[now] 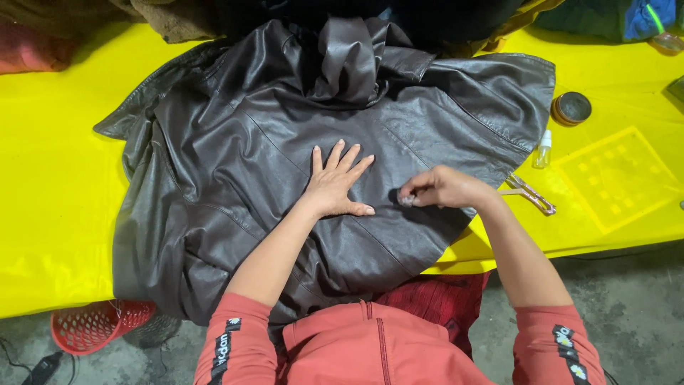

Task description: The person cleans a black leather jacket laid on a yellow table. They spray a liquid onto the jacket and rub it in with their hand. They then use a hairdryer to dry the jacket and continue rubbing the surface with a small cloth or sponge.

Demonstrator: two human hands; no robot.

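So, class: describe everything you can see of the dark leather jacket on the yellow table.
The jacket is dark brown, glossy and creased, seemingly leather, with visible seams. It lies spread over the yellow table, upper part bunched, lower edge hanging off the near side. The left hand presses flat on it; the right hand pinches something small and pale against its surface.

round tin, small spray bottle, yellow gridded tray, scissors, red basket

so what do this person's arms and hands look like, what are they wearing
Both hands, the left hand and the right hand, are bare: no gloves, rings or watch visible. Both forearms are uncovered. The reddish-orange sleeves are pushed up near the elbows, and each carries a black strip with light markings.
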